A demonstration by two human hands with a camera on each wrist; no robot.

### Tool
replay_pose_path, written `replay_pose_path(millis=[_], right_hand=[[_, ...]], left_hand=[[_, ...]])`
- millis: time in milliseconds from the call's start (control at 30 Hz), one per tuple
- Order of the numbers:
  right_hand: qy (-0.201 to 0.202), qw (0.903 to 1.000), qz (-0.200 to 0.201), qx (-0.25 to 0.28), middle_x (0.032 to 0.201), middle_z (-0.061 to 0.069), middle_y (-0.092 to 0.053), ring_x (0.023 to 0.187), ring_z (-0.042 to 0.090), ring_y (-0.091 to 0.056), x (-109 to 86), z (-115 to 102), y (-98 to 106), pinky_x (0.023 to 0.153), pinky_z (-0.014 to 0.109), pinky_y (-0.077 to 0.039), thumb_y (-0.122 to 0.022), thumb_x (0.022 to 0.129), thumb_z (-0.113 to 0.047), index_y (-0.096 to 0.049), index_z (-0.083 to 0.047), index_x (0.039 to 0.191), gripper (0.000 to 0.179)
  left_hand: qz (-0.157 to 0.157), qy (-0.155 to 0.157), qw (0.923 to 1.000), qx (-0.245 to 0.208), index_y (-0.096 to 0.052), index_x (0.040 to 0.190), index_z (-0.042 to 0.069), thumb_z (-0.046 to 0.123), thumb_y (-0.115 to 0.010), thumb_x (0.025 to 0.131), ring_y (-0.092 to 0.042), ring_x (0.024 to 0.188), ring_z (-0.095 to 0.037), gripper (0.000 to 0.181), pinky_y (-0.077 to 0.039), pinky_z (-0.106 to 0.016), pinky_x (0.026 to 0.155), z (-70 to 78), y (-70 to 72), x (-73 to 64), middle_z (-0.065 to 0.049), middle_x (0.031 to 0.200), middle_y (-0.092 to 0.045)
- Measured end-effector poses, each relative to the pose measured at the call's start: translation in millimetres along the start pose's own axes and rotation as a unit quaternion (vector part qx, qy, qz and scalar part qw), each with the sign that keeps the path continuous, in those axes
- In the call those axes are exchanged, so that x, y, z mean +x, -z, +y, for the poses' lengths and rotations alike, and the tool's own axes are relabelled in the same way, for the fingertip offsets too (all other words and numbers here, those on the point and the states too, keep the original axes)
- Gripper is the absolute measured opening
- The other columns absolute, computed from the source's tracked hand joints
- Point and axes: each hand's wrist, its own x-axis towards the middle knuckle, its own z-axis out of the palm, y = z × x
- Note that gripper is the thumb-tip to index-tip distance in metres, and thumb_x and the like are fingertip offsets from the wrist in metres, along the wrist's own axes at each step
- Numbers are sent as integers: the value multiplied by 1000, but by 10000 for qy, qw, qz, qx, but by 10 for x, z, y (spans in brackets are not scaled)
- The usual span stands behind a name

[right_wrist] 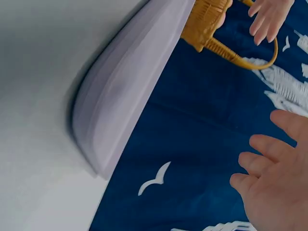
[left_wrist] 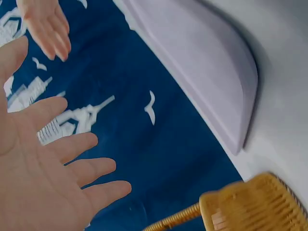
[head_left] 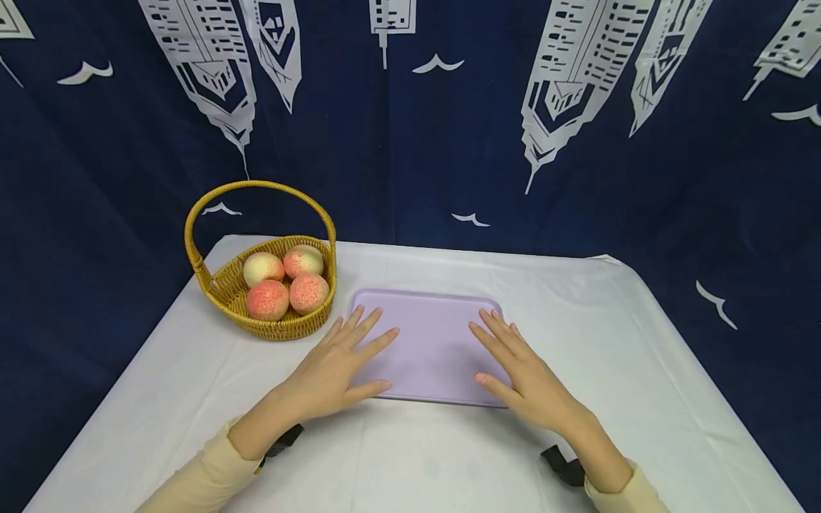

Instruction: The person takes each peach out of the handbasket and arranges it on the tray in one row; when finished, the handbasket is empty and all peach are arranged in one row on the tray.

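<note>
A shallow lilac tray (head_left: pixel 436 342) with a raised rim lies on the white-covered table. Over its left side my left hand (head_left: pixel 333 370) is held with fingers spread and straight, gripping nothing. My right hand (head_left: pixel 529 377) hovers above the tray's right side, its fingers also extended and holding nothing. In the left wrist view the left palm (left_wrist: pixel 38 168) is bare; the right wrist view shows the right palm (right_wrist: pixel 279 173) bare as well. Left of the tray stands a yellow woven basket (head_left: pixel 224 299) with a tall arched handle. Inside it sit several peaches (head_left: pixel 267 300), red and pale yellow.
A white cloth (head_left: pixel 596 342) covers the table. Behind it hangs a dark blue curtain (head_left: pixel 436 157) printed with white buildings and birds. The basket's handle rises well above the table at the back left. Black straps (head_left: pixel 564 467) go round both wrists.
</note>
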Motion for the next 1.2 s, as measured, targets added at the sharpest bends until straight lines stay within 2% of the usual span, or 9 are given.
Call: replay_pose_path(millis=[67,233,333,500,633,700,800,900,1200], right_hand=[[-274,9990,110,328,164,6,-18,150,34,-17,-1,52,11,124,31,-3,-64,94,-24,-30,-18,154,69],[-898,9918,282,865,163,6,-21,149,37,-18,-4,203,5,115,61,-23,-62,96,-22,-33,-16,153,65],[-1178,9871,289,1043,162,8,-23,148,38,-20,-19,313,-22,110,67,-26,-60,97,-24,-34,-14,152,62],[-1550,9799,288,1224,160,15,-27,146,42,-24,-65,505,-58,110,67,-25,-59,97,-25,-36,-11,151,60],[-1678,9771,322,1266,157,20,-32,144,44,-27,-94,624,-74,110,66,-25,-60,97,-22,-38,-8,149,58],[-1709,9766,317,1269,155,21,-34,143,45,-29,-106,668,-83,110,66,-25,-60,97,-20,-40,-6,148,57],[-1759,9759,232,1269,153,22,-37,141,47,-31,-138,722,-92,110,65,-26,-59,97,-19,-42,-4,146,54],[-1806,9748,90,1310,151,24,-39,139,48,-32,-171,770,-102,110,65,-27,-58,98,-19,-43,-3,145,53],[-2027,9679,-203,1473,147,26,-43,138,46,-36,-220,873,-177,111,58,-29,-57,98,-15,-43,0,145,51]], left_hand=[[194,105,9997,-98,-35,152,25,52,-60,92,-18,149,-39,71,-24,-59,116,-60,51,3,-12,162,-22],[640,504,9959,-404,-37,152,22,49,-63,91,-26,146,-40,72,-29,-61,112,-229,193,7,-14,160,-27],[889,872,9904,-598,-39,151,19,45,-65,91,-29,145,-39,70,-28,-66,110,-347,292,-1,-14,158,-31],[1557,1419,9735,-887,-45,146,10,32,-71,88,-37,138,-42,67,-31,-67,107,-599,419,-45,-21,150,-40],[2208,1596,9577,-930,-49,141,2,20,-74,85,-42,132,-43,64,-34,-64,106,-828,469,-100,-24,142,-47],[2409,1696,9508,-963,-50,138,-1,17,-74,84,-43,131,-42,62,-34,-64,105,-937,481,-137,-24,140,-49],[2482,1920,9435,-1061,-51,136,-4,16,-72,85,-42,132,-43,59,-32,-65,105,-1077,486,-184,-25,139,-49],[2398,2187,9389,-1146,-50,136,-5,18,-70,88,-40,132,-47,58,-31,-68,105,-1193,484,-244,-28,140,-47],[2171,2576,9353,-1084,-48,137,-6,22,-69,88,-37,132,-52,60,-26,-72,104,-1428,470,-343,-34,139,-45]])
